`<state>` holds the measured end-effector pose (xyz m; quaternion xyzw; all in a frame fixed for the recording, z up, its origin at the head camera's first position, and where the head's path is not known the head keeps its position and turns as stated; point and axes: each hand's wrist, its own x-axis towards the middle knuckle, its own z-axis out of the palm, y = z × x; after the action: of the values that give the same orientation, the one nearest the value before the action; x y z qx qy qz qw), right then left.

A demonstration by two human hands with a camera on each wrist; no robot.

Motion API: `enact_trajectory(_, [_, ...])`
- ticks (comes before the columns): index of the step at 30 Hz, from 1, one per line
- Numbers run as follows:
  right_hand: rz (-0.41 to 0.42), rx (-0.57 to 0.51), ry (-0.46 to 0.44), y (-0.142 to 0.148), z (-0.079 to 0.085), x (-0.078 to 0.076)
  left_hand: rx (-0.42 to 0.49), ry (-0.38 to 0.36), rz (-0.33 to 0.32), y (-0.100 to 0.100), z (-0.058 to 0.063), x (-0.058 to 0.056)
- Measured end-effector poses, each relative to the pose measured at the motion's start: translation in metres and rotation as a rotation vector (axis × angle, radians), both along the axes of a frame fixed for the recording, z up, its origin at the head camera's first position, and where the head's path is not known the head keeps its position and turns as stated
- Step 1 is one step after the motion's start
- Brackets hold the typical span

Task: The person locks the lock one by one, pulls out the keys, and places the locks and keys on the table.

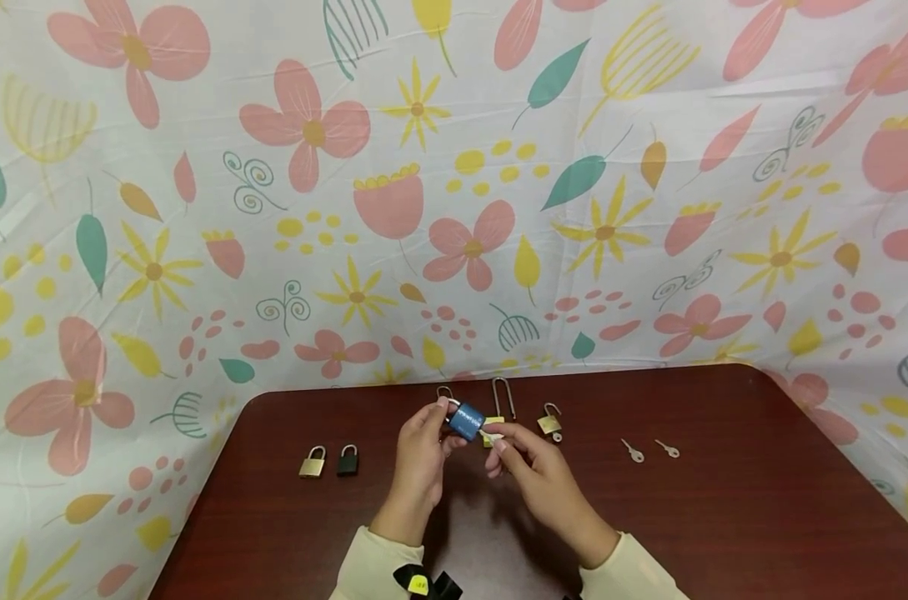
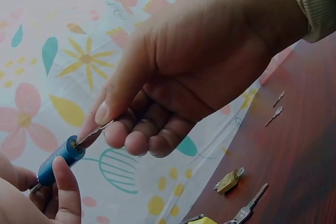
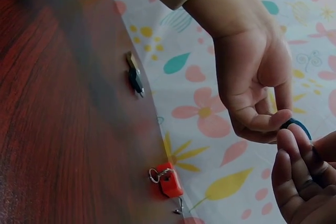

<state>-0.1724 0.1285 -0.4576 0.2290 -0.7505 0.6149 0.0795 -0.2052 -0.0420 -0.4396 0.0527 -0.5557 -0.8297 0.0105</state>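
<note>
My left hand (image 1: 418,454) grips a blue padlock (image 1: 466,421) between thumb and fingers, its keyhole end turned toward my right hand (image 1: 547,479). A small silver key (image 2: 94,131) is pinched between the right thumb and index finger. In the left wrist view the key's tip meets the padlock's keyhole end; how deep it sits cannot be told. In the right wrist view the fingers hide most of the blue padlock (image 3: 297,125). Just behind the hands lies a yellow padlock with a long shackle (image 1: 503,398), partly covered by them.
Left on the brown table (image 1: 258,533) are a brass padlock (image 1: 312,464) and a black padlock (image 1: 348,462). A red padlock (image 3: 170,186) with a ring lies near the back edge. To the right are an open brass padlock (image 1: 549,423) and two loose keys (image 1: 634,453). A flowered cloth (image 1: 454,208) hangs behind.
</note>
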Motion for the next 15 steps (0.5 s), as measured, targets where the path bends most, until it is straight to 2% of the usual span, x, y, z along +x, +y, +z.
enact_trajectory(15, [-0.004, 0.049, 0.021, -0.0029, -0.0025, 0.0016, 0.016, -0.031, 0.008, -0.0053, 0.0042, -0.0007])
